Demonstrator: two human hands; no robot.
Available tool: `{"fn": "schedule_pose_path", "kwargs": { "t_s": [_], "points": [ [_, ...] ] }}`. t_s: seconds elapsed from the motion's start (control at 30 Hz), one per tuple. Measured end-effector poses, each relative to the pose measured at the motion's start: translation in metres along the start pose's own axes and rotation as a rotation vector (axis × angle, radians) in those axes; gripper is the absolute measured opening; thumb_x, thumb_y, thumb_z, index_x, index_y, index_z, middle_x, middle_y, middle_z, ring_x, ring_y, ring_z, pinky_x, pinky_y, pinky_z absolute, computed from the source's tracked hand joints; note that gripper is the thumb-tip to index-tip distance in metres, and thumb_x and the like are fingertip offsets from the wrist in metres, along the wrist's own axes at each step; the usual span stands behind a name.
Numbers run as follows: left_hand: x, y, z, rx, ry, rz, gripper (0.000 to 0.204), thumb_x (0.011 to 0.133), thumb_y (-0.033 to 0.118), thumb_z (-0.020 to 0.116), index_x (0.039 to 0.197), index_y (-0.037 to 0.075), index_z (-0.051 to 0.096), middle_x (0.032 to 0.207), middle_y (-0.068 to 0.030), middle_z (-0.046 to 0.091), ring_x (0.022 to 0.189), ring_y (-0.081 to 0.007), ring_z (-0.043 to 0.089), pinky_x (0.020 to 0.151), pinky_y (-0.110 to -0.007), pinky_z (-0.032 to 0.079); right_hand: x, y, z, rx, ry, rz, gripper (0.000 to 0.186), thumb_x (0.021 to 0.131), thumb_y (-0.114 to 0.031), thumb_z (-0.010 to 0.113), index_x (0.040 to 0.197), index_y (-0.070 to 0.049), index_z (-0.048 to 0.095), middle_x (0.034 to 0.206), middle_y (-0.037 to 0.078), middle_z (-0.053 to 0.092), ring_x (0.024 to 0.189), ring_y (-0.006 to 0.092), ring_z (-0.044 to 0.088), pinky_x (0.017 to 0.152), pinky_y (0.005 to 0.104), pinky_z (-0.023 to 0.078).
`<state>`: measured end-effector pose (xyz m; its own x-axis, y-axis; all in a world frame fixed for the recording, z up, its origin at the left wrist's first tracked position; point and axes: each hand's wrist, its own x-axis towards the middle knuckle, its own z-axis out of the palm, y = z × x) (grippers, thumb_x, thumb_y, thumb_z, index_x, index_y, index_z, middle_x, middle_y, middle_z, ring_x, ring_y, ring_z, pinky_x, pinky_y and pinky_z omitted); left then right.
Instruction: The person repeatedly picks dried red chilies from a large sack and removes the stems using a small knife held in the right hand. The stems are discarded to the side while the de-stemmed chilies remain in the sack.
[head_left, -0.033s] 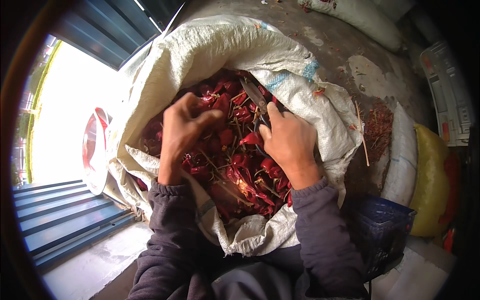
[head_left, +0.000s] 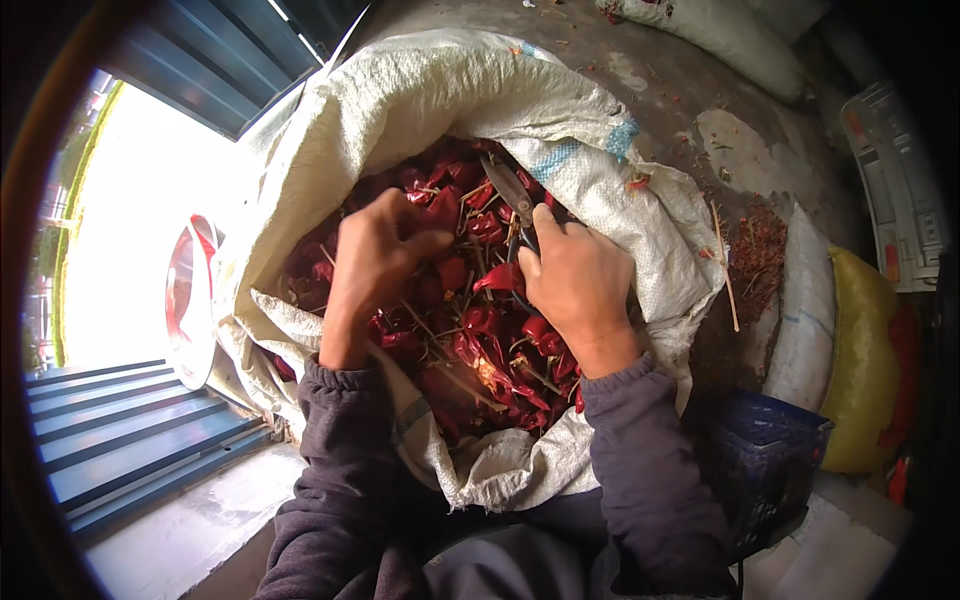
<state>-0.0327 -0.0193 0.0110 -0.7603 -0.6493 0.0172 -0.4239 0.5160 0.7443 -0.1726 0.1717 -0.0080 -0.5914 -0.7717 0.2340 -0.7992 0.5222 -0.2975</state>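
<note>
A white woven sack (head_left: 420, 85), its rim rolled back, holds many shiny dried red chili peppers (head_left: 484, 322) with pale stems. In my right hand (head_left: 580, 280) are scissors (head_left: 508, 187) with dark metal blades and black handles. The blades point away from me, up and left over the peppers. Just below that thumb, a bright red pepper (head_left: 497, 278) touches or lies close to the hand. My left hand (head_left: 375, 250) is over the left part of the peppers, fingers curled and thumb reaching right. What it grips, if anything, is hidden.
A dark blue plastic basket (head_left: 765, 440) stands at the lower right, near white and yellow sacks (head_left: 860, 360). Red scraps (head_left: 757, 255) lie on the floor beyond the sack. Blue corrugated panels (head_left: 150, 430) and a bright opening are at the left.
My left hand has shifted slightly to the right and down over the peppers. The right hand and the scissors stay almost in place.
</note>
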Motion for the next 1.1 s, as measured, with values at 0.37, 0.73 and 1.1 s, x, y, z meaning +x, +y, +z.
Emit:
{"fn": "schedule_pose_path", "kwargs": {
  "t_s": [0.37, 0.73, 1.1],
  "points": [
    [0.0, -0.008, 0.004, -0.347, -0.073, 0.03, 0.032, 0.083, 0.001, 0.069, 0.115, 0.001, 0.069, 0.097, -0.0131, 0.074, 0.077, -0.022, 0.069, 0.072, -0.031, 0.055, 0.007, -0.004, 0.009, 0.25, 0.253, -0.277, 0.024, 0.082, -0.019, 0.077, 0.102, -0.007, 0.072, 0.103, 0.008, 0.062, 0.096, 0.0282, 0.063, 0.081, 0.0413, 0.054],
    [-0.008, 0.019, 0.009, -1.026, -0.157, -0.29, 0.025, 0.087, 0.004, 0.065, 0.112, 0.001, 0.069, 0.079, -0.0009, 0.067, 0.053, -0.0051, 0.053, 0.046, -0.02, 0.04, 0.009, -0.031, 0.029, 0.403, 0.243, -0.341, 0.022, 0.079, -0.011, 0.077, 0.098, -0.005, 0.067, 0.101, 0.011, 0.064, 0.088, 0.0317, 0.066, 0.08, 0.041, 0.055],
    [-0.012, 0.021, 0.012, -0.847, -0.132, -0.193, 0.017, 0.097, 0.014, 0.069, 0.11, 0.003, 0.072, 0.081, 0.0014, 0.067, 0.059, -0.0042, 0.053, 0.052, -0.02, 0.04, 0.016, -0.024, 0.017, 0.624, 0.275, -0.17, 0.015, 0.089, -0.008, 0.072, 0.101, -0.005, 0.063, 0.089, 0.013, 0.067, 0.085, 0.0353, 0.069, 0.071, 0.0436, 0.055]
  ]
}}
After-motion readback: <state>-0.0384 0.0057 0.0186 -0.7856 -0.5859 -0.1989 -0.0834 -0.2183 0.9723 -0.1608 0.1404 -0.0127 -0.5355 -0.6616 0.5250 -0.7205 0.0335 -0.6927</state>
